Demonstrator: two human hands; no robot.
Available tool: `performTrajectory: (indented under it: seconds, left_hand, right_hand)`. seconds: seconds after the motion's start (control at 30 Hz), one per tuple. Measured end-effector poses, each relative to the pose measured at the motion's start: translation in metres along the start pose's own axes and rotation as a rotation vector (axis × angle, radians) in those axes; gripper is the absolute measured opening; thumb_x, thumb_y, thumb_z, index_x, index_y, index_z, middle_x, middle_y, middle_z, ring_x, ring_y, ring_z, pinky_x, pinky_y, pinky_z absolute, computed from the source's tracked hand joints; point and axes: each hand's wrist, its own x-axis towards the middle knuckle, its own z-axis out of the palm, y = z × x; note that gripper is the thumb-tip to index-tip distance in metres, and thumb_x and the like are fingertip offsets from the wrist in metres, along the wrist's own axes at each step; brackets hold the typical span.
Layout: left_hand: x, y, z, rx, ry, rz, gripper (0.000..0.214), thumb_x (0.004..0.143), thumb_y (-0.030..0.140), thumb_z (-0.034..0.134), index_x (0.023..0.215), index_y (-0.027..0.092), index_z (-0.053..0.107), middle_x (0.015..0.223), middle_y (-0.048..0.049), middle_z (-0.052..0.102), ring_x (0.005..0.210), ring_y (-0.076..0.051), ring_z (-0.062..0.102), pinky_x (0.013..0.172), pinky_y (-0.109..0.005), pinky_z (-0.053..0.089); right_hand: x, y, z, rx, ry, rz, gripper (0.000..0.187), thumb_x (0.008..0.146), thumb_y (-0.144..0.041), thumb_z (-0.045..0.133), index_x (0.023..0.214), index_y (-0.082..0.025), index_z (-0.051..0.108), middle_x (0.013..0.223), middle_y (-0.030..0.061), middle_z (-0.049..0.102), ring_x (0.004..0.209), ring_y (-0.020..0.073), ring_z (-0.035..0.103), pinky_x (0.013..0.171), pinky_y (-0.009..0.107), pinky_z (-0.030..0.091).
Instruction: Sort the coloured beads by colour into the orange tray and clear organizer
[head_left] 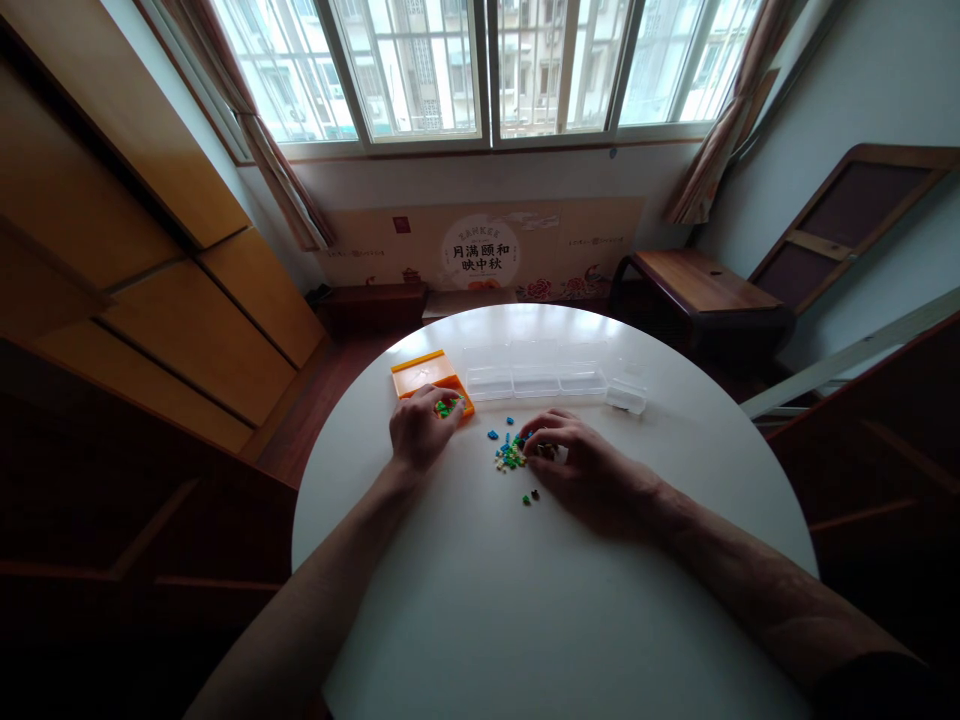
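An orange plastic box [469, 408] lies at the left of the round white table, its lid [424, 374] folded back. Green toy bricks [448, 407] show inside it. My left hand [424, 428] curls round the near side of this box, thumb and fingers bent about its edge. Right of it is a loose pile of tiny toy bricks [511, 455] in blue, green, yellow and dark colours. My right hand [570, 446] reaches into the pile's right side with fingers bent together. Whatever lies between those fingertips is too small and partly hidden to name.
A clear plastic tray with compartments [536, 382] stands behind the pile, with a small clear container [627, 397] at its right end. Two stray bricks [530, 498] lie nearer me. Beyond the round table [525, 610] are a wooden side table [701, 280] and a window.
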Motion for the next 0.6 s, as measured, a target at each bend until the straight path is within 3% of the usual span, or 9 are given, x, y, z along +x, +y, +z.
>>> performTrajectory:
  seconds: [0.23,0.37,0.6]
  left_hand:
    - [0.000,0.002,-0.002,0.010,-0.039,-0.021,0.012,0.093,0.037,0.082,0.097,0.025,0.083,0.101,-0.0027,0.080,0.074,-0.020,0.068,0.074,-0.034,0.051]
    - [-0.002,0.013,-0.005,-0.053,-0.126,0.092,0.014,0.098,0.038,0.078,0.097,0.024,0.081,0.100,-0.0034,0.079,0.082,-0.021,0.070,0.081,-0.036,0.053]
    - [-0.009,0.022,-0.002,-0.201,-0.299,0.342,0.013,0.100,0.036,0.074,0.098,0.024,0.080,0.096,-0.0031,0.078,0.078,-0.017,0.068,0.076,-0.032,0.051]
  right_hand:
    - [-0.002,0.004,0.006,-0.146,-0.053,-0.078,0.022,0.100,-0.021,0.076,0.118,-0.033,0.080,0.132,0.0059,0.076,0.114,0.0239,0.072,0.103,0.043,0.060]
    - [-0.003,0.006,0.008,-0.179,-0.054,-0.099,0.020,0.101,-0.021,0.074,0.116,-0.033,0.080,0.131,0.0050,0.076,0.111,0.0227,0.073,0.104,0.043,0.059]
    - [-0.002,0.017,0.012,-0.199,-0.047,-0.118,0.012,0.101,-0.021,0.075,0.110,-0.028,0.077,0.133,0.0070,0.076,0.114,0.0239,0.073,0.106,0.046,0.057]
